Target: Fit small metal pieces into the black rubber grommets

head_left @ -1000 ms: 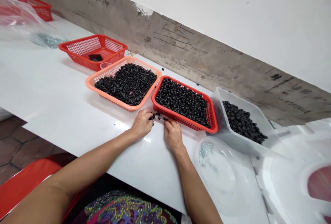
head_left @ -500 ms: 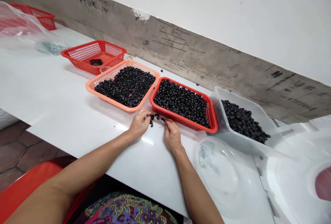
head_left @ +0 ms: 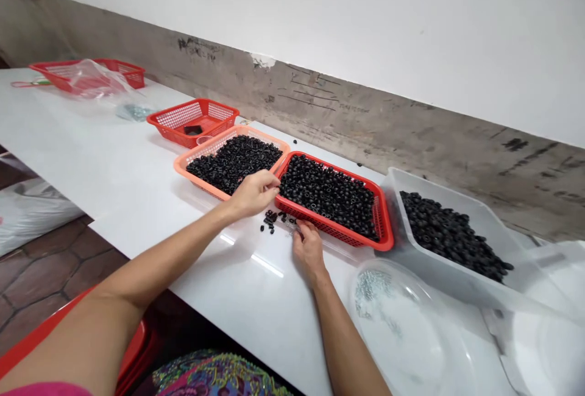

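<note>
Black ring-shaped pieces (head_left: 272, 220), perhaps rubber grommets, lie in a short, loose strip on the white table (head_left: 137, 158), along the front of the red plastic basket (head_left: 329, 226). The left hand (head_left: 253, 195) sits just beyond the strip's left end, its curled fingers (head_left: 274, 181) at the rim of the salmon-pink plastic basket (head_left: 201, 147), and the head view cannot settle whether they hold anything. The right hand (head_left: 309, 250) is nearer, with half-bent fingertips (head_left: 299, 227) at the strip's right end and no clear grip.
</note>
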Demonstrator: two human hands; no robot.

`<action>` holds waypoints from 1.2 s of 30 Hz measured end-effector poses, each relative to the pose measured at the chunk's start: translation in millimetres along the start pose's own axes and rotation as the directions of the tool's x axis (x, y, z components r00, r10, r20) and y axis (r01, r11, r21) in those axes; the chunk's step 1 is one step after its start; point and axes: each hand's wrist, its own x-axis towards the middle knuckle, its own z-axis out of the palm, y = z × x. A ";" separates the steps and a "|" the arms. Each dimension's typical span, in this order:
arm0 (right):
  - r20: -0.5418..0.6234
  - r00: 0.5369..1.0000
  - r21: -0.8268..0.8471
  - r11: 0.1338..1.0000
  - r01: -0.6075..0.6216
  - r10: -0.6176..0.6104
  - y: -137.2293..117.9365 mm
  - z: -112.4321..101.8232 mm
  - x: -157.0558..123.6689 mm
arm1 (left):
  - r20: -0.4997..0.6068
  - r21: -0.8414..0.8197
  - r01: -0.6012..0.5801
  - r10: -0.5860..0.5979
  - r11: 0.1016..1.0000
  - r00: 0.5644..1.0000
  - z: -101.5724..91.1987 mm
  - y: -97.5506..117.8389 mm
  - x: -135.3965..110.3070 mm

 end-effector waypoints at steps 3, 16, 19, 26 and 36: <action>0.016 1.000 -0.017 1.000 -0.007 0.007 -1.5 0.8 -1.0 | 0.263 0.206 -0.127 0.070 0.970 0.962 10.3 -6.2 43.2; -0.004 1.000 0.049 0.999 -0.005 0.006 -2.2 -0.7 -0.7 | 0.674 0.341 -0.235 -0.062 0.910 0.736 56.3 -21.0 89.2; -0.015 0.999 0.084 0.996 -0.036 0.038 -4.1 -2.1 0.5 | 0.549 0.199 -0.153 0.020 0.968 0.836 46.8 -22.1 83.6; -0.003 1.000 -0.028 1.000 -0.012 0.012 -2.4 3.4 -0.5 | 0.277 -0.632 0.322 -0.183 0.705 0.943 17.3 7.3 7.9; 0.076 0.994 -0.143 0.986 0.084 -0.074 -10.5 -1.2 -0.6 | 0.517 -0.790 0.582 -0.302 0.194 0.801 39.4 -22.8 -44.4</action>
